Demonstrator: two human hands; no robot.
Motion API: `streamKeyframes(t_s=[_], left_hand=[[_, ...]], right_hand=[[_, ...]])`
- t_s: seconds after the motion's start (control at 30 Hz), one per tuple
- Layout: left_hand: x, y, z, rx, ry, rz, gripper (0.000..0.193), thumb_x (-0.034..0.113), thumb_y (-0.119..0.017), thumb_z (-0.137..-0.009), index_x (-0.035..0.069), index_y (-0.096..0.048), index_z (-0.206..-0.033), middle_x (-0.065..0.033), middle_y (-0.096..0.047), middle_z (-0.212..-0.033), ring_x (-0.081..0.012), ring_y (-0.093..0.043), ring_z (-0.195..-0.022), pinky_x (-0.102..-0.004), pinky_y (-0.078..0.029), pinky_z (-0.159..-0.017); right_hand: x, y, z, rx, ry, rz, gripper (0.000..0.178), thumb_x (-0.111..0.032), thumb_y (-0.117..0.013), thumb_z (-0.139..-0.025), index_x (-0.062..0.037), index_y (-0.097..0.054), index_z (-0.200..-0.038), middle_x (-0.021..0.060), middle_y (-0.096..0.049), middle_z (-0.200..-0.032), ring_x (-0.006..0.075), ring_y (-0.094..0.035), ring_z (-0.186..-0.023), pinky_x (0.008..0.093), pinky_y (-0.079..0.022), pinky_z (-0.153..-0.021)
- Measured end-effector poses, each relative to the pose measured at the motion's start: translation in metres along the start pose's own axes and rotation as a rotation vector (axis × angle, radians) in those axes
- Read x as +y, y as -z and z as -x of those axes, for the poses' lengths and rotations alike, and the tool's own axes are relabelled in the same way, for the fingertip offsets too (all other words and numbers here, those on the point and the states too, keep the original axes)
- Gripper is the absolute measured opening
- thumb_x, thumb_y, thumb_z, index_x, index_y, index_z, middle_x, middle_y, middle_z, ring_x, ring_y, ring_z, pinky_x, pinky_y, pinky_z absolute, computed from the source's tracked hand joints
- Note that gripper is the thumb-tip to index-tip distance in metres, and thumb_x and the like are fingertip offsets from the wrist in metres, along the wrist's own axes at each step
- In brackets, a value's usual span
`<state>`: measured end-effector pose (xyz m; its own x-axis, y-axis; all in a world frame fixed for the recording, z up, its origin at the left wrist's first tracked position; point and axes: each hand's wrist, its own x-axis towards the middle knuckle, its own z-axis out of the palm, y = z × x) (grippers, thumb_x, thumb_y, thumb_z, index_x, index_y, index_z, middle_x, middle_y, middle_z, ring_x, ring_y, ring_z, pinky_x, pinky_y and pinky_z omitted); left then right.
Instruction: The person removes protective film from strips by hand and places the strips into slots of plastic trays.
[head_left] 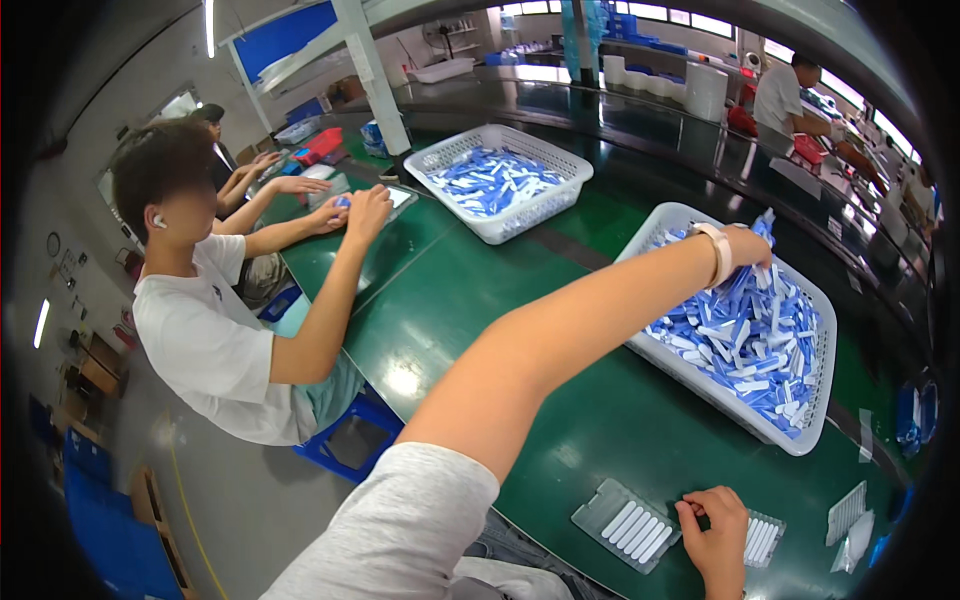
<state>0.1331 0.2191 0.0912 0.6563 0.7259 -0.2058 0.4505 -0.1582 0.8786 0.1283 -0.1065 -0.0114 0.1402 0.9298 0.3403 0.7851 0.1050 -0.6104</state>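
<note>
My left hand, with a pale band at the wrist, reaches far out into a white plastic basket heaped with small blue-and-white plastic pieces. Its fingers curl around some of these pieces; one blue end sticks up beside the knuckles, and the fingertips are partly hidden. Near the table's front edge, my right hand has curled fingers, with thumb and forefinger close together; whatever they hold, if anything, cannot be made out. Just left of it lies a clear tray with a row of white strips, and a second tray shows at its right.
Another white basket of similar pieces stands farther back on the green table. Clear packaging lies at the right edge. At left, a co-worker sits on a blue stool, hands over the table. A white post rises behind.
</note>
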Motion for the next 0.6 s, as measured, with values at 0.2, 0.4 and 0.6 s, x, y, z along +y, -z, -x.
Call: streamKeyframes(t_s=[0.2, 0.4, 0.6], left_hand=[[0.014, 0.003, 0.021, 0.066, -0.311, -1.262, 0.035, 0.011, -0.067, -0.064, 0.004, -0.071, -0.097, -0.0177, -0.069, -0.095, -0.031, -0.068, -0.091, -0.041, -0.053, -0.074], [0.031, -0.016, 0.025, -0.101, -0.383, -1.478, 0.039, 0.026, -0.071, -0.074, 0.015, -0.067, -0.111, -0.0077, -0.066, -0.111, -0.0226, -0.064, -0.102, -0.0392, -0.051, -0.081], [0.049, 0.004, 0.033, -0.229, -0.207, -1.358, 0.036, 0.027, -0.069, -0.071, 0.014, -0.07, -0.104, -0.0133, -0.067, -0.105, -0.0282, -0.065, -0.095, -0.044, -0.049, -0.083]], right_hand=[[-0.002, 0.002, 0.001, 0.0, 0.011, -0.001, 0.011, 0.0, -0.071, -0.067, 0.0014, -0.063, -0.075, 0.0105, -0.059, -0.067, 0.0239, -0.057, -0.061, 0.0328, -0.045, -0.057], [0.001, 0.002, 0.002, -0.003, 0.046, 0.048, 0.011, -0.007, -0.073, -0.069, -0.0021, -0.065, -0.074, 0.0089, -0.061, -0.069, 0.0262, -0.058, -0.064, 0.0351, -0.046, -0.059], [0.004, 0.007, -0.002, -0.002, 0.036, 0.069, 0.01, -0.012, -0.073, -0.071, -0.005, -0.066, -0.073, 0.0073, -0.061, -0.071, 0.0261, -0.058, -0.067, 0.0353, -0.047, -0.062]])
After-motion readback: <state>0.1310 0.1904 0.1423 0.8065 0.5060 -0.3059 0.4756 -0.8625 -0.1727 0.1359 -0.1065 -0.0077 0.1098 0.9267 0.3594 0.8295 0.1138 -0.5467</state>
